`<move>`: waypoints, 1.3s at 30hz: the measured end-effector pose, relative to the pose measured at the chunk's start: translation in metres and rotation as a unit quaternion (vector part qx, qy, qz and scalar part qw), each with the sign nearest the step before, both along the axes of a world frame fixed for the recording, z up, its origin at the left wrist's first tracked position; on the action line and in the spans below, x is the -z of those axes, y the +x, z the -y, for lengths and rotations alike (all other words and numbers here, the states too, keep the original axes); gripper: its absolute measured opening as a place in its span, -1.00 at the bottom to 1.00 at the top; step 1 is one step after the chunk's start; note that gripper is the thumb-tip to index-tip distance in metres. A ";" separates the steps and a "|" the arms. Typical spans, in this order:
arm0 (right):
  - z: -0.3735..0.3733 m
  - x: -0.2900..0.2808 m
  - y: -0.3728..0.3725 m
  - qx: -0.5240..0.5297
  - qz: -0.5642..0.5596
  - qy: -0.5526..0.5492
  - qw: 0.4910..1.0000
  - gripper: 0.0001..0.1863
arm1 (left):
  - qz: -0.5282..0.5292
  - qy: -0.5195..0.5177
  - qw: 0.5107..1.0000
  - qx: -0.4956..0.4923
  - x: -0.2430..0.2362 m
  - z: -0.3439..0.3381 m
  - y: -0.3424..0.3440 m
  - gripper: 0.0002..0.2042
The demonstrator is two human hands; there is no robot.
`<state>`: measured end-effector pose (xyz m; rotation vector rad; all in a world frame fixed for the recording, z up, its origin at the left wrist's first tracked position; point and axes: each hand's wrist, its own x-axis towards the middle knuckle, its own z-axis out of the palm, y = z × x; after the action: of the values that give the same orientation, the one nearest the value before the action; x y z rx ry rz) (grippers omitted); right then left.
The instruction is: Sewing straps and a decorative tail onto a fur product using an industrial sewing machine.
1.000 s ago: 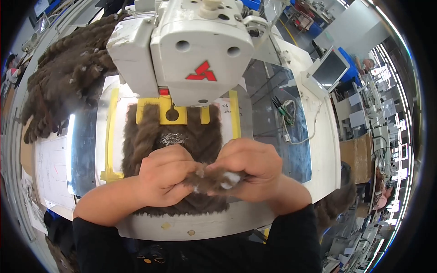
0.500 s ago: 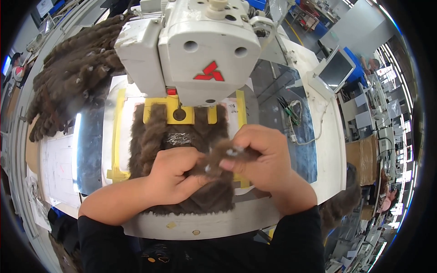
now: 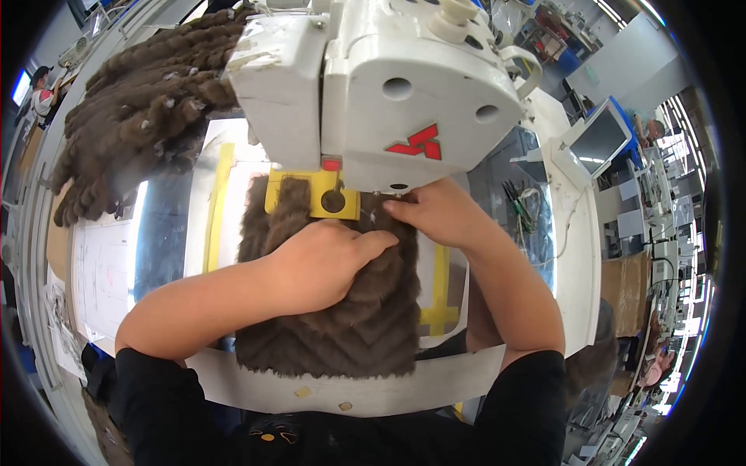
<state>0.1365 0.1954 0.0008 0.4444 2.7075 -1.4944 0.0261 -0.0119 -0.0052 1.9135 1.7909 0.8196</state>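
Observation:
A brown fur panel [image 3: 326, 359] with a jagged lower edge lies under the head of a white sewing machine [image 3: 435, 101]. A yellow slotted plate [image 3: 350, 205] with a round hole rests on it, below the needle area. My left hand [image 3: 322, 260] lies over the middle of the panel, fingers curled into the fur and one digit pointing right. Just right of the plate, my right hand [image 3: 443, 213] pinches a brown fur strip [image 3: 379, 211] between thumb and fingers; its fingertips are partly hidden by the machine head.
A heap of brown fur strips [image 3: 148, 109] lies at the far left. Yellow tape [image 3: 220, 210] runs along a white sheet beside the panel. To the right are green-handled tools [image 3: 519, 206] and a small screen [image 3: 594, 140]. A person [image 3: 43, 97] is at the far left.
Both hands held a fur strip up in front of the machine; now they are down on the panel, the right one farther forward beside the plate. My view has shifted left.

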 end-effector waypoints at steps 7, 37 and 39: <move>0.014 0.004 -0.007 -0.002 -0.027 0.194 0.981 -0.70 | -0.303 0.107 0.946 -0.044 0.001 0.002 -0.008 -0.56; -0.015 0.027 -0.021 0.120 -0.111 0.053 0.985 -0.72 | -0.328 0.102 0.934 -0.101 0.016 -0.023 -0.014 -0.77; -0.015 0.029 -0.020 0.121 -0.106 0.080 0.984 -0.75 | -0.331 0.111 0.932 -0.098 0.017 -0.024 -0.013 -0.79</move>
<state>0.1163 0.2102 -0.0278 0.6791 3.0502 -1.4576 0.0126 0.0116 -0.0218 2.3812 2.3931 0.4692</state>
